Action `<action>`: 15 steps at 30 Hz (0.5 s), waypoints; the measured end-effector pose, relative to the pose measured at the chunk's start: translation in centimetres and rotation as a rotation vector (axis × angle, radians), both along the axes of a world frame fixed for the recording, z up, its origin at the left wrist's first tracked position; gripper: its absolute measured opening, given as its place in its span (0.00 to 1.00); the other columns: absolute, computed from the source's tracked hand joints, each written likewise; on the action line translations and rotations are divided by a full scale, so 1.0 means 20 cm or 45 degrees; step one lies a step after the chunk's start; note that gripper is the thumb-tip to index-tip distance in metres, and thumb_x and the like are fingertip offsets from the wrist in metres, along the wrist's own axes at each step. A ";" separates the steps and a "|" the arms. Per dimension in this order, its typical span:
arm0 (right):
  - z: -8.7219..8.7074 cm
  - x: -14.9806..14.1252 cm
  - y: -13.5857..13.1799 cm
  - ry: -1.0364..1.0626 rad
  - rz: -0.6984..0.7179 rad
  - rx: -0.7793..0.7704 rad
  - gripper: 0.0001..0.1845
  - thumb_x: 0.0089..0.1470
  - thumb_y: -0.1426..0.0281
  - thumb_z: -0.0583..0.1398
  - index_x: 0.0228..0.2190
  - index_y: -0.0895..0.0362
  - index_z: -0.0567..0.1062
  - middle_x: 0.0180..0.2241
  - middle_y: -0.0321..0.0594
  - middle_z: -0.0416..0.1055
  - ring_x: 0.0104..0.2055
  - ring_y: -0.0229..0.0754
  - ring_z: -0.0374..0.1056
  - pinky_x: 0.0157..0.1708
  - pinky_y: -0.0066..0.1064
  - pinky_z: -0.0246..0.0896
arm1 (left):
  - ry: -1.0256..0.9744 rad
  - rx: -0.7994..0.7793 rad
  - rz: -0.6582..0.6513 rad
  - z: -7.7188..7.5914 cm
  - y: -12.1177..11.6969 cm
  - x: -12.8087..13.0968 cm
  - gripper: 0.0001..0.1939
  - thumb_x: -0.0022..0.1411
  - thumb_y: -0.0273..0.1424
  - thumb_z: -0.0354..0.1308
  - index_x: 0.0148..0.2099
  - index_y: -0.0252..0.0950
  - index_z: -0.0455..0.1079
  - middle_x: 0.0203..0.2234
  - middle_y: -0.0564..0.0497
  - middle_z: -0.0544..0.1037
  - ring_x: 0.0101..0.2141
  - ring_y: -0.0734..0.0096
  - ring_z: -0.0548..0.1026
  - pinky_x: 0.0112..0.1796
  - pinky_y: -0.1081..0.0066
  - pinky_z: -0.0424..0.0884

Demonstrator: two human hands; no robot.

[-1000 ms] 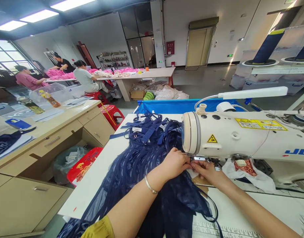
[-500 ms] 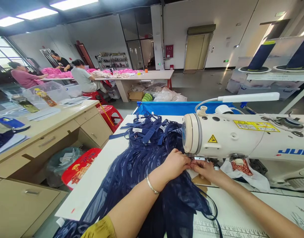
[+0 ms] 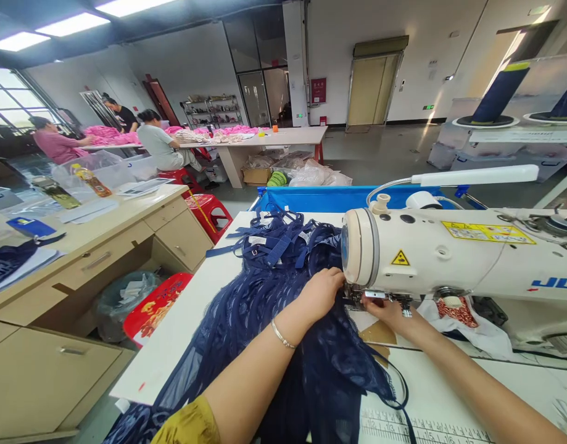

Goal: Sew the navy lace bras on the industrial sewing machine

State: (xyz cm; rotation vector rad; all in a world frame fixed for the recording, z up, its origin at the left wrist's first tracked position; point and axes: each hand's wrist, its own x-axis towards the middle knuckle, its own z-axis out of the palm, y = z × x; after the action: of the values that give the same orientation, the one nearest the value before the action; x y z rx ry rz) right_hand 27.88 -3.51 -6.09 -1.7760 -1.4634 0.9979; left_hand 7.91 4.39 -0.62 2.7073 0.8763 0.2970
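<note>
Navy blue sheer fabric (image 3: pixel 246 320) lies heaped on the white sewing table (image 3: pixel 204 296) and hangs over its near edge. My left hand (image 3: pixel 322 293) rests on the fabric with fingers curled, pressing it beside the needle of the white sewing machine (image 3: pixel 450 253). My right hand (image 3: pixel 387 310) sits just under the machine head, fingers pinched on the fabric edge at the presser foot. A bracelet circles my left wrist. Navy straps (image 3: pixel 274 237) pile up behind the fabric.
A blue bin (image 3: pixel 329 198) stands behind the table. A wooden desk (image 3: pixel 102 246) with bottles and papers is at left, a red stool (image 3: pixel 153 308) beside it. Several people work at a far table (image 3: pixel 283 135) with pink cloth. Thread cones (image 3: pixel 500 92) stand at right.
Both hands have shifted slightly forward toward the needle, feeding the fabric on; the view has swayed a little.
</note>
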 end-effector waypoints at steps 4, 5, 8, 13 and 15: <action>0.01 0.00 0.02 0.026 -0.057 0.079 0.13 0.49 0.61 0.63 0.37 0.50 0.78 0.37 0.39 0.78 0.47 0.50 0.73 0.49 0.42 0.69 | 0.121 0.020 0.108 -0.02 0.01 0.04 0.12 0.68 0.23 0.51 0.50 0.35 0.72 0.45 0.44 0.76 0.47 0.61 0.75 0.50 0.63 0.72; 0.02 -0.01 0.02 0.013 -0.079 0.100 0.13 0.49 0.61 0.63 0.38 0.49 0.78 0.37 0.39 0.78 0.48 0.50 0.72 0.50 0.43 0.69 | 0.129 0.020 0.123 -0.02 0.01 0.05 0.11 0.68 0.25 0.52 0.50 0.34 0.72 0.45 0.43 0.76 0.46 0.59 0.76 0.50 0.62 0.72; 0.04 -0.04 0.04 -0.059 -0.115 0.134 0.08 0.49 0.64 0.62 0.34 0.48 0.78 0.37 0.38 0.79 0.50 0.52 0.72 0.51 0.44 0.69 | 0.149 0.015 0.119 0.00 0.00 0.08 0.11 0.68 0.25 0.53 0.49 0.30 0.72 0.46 0.39 0.75 0.47 0.55 0.76 0.50 0.59 0.73; 0.03 0.03 0.05 -0.059 0.072 0.047 0.05 0.46 0.70 0.62 0.23 0.47 0.76 0.36 0.36 0.79 0.50 0.52 0.72 0.50 0.42 0.70 | 0.157 -0.010 0.058 0.03 0.01 0.08 0.12 0.64 0.25 0.56 0.49 0.31 0.73 0.47 0.41 0.75 0.50 0.57 0.74 0.52 0.62 0.71; 0.02 0.05 0.04 -0.034 0.038 0.064 0.03 0.46 0.69 0.63 0.26 0.47 0.77 0.37 0.36 0.79 0.50 0.52 0.72 0.50 0.42 0.70 | 0.108 -0.037 0.020 0.02 0.02 0.07 0.11 0.62 0.25 0.57 0.48 0.31 0.74 0.47 0.42 0.76 0.50 0.58 0.73 0.54 0.62 0.70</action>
State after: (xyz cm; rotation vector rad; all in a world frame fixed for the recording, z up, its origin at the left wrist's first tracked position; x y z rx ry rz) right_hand 28.81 -2.72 -5.72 -1.7424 -1.5228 0.9476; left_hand 9.34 4.89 -0.28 2.7051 0.9181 0.1720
